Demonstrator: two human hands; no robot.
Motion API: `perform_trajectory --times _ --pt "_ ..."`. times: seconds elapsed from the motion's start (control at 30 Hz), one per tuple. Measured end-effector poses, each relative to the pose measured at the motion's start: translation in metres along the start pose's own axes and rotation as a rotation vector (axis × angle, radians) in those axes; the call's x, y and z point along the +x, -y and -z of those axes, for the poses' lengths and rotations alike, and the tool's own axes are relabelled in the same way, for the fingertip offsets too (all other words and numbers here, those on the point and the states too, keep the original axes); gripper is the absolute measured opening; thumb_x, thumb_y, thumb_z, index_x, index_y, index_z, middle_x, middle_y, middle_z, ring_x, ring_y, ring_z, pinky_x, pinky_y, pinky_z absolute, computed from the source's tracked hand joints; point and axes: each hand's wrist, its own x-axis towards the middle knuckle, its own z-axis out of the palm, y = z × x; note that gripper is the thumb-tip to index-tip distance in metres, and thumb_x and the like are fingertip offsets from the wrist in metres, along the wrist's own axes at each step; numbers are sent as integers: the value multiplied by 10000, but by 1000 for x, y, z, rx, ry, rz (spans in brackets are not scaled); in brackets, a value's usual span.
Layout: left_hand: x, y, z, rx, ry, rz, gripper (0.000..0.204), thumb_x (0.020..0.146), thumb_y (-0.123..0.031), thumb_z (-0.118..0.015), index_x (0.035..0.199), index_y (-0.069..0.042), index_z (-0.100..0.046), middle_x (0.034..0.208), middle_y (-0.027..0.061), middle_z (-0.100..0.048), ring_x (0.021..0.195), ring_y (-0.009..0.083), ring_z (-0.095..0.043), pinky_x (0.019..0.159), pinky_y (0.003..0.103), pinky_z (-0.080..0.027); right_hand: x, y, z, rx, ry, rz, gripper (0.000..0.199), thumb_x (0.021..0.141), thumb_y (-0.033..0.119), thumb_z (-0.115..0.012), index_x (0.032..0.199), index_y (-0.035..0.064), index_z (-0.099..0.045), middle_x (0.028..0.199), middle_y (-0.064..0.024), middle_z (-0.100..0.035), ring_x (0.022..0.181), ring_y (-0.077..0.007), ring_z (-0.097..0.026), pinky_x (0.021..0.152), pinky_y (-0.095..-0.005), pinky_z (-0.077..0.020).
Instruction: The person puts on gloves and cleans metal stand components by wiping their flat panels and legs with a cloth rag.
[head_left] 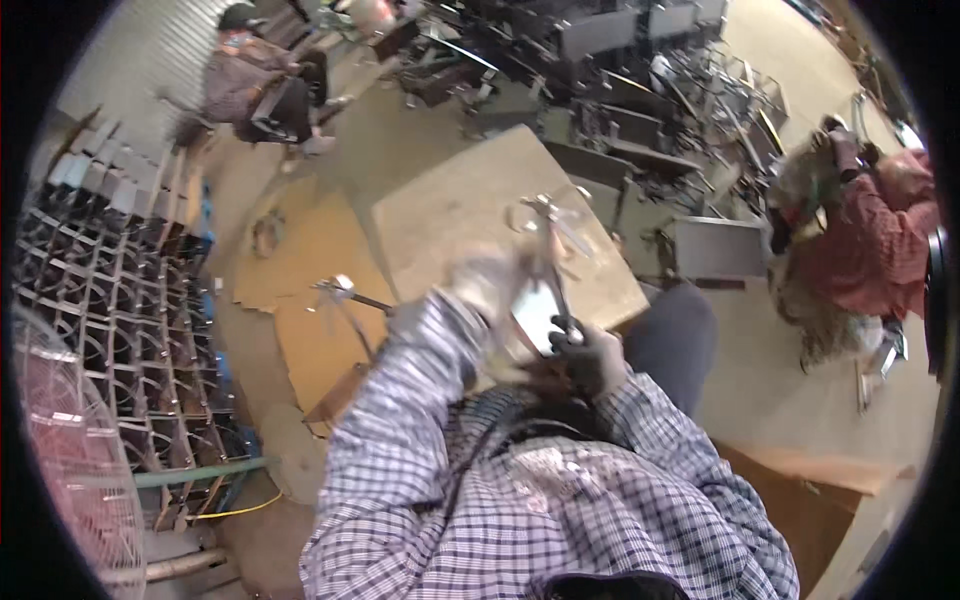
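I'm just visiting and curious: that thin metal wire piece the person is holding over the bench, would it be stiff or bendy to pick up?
Probably stiff: the metal wire piece keeps its shape held upright from below by the right hand. Likely light, since its rods look thin. The left hand is blurred, so its grip is unclear.

Dusty concrete floor crowded with stacked metal frames.

Both gloved hands hold a metal piece.
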Motion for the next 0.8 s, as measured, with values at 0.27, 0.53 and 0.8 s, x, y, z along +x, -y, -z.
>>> perform_trajectory --times 0.27,0.53,0.8 --pt "-3 16 -19 61 -97 -208 233 965 -250 -579 1148 -152 -684 999 93 -761 908 250 -756 711 417 -602 14 -22 -6 109 -106 104 297 908 126 -770 1174 -1 -734 939 -94 -773 827 -128 -714 735 -296 -567" --pt "-6 -2 6 -136 63 -1 307 1001 -326 -591 1215 -127 -686 1068 74 -751 960 245 -732 764 408 -594 13 -30 -12 369 -38 22 256 960 20 -687 1202 -67 -692 937 -48 -734 835 -124 -688 741 -273 -551" --pt "-15 3 -1 98 -169 -136 228 971 -254 -556 1047 -50 -622 890 103 -734 822 230 -726 623 425 -576 17 -28 -9 243 -59 -9 298 947 44 -719 1228 -49 -692 979 -68 -746 857 -133 -708 769 -277 -574"
